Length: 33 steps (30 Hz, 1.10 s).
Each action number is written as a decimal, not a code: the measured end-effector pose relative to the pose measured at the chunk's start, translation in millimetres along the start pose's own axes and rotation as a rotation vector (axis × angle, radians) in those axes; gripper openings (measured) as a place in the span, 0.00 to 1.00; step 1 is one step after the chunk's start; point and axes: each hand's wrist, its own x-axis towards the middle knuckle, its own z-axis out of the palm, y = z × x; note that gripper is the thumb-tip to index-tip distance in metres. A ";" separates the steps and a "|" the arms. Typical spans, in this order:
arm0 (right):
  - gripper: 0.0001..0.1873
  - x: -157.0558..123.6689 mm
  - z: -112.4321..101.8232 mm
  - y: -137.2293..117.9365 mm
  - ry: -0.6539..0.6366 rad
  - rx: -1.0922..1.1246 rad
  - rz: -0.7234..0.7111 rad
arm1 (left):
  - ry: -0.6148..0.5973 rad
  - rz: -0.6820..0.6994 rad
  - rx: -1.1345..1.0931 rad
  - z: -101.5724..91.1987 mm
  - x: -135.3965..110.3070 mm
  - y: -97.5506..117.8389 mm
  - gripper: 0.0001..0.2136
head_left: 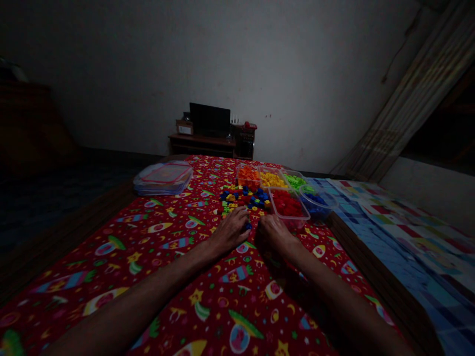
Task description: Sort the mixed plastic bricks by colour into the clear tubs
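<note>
Our left hand (230, 230) curls by a blue piece (248, 226); our right hand (273, 230) sits apart, fist-like, and we cannot tell whether either grips anything. Just beyond lies the mixed brick pile (245, 197): probably light, stiff, smooth plastic, hardly fragile, best pinched by opposite sides.

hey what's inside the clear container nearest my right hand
That clear container near your right hand holds a heap of red pieces. Whatever lies beneath the top layer is covered, so I can't tell.
</note>
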 end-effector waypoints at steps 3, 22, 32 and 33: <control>0.14 2.6 -4.1 -11.2 -0.130 -0.055 0.073 | -0.013 0.003 -0.006 1.0 -2.6 0.2 0.06; 0.08 36.7 13.3 -5.1 -0.070 1.348 0.439 | 0.185 -0.099 -0.173 -3.3 1.8 -4.1 0.04; 0.10 28.2 -52.2 89.2 0.293 0.763 0.370 | 0.223 -0.122 -0.133 -4.4 3.7 -1.3 0.10; 0.10 26.2 -60.6 105.0 0.327 0.644 0.430 | 0.221 -0.122 -0.132 -3.9 3.6 -1.7 0.11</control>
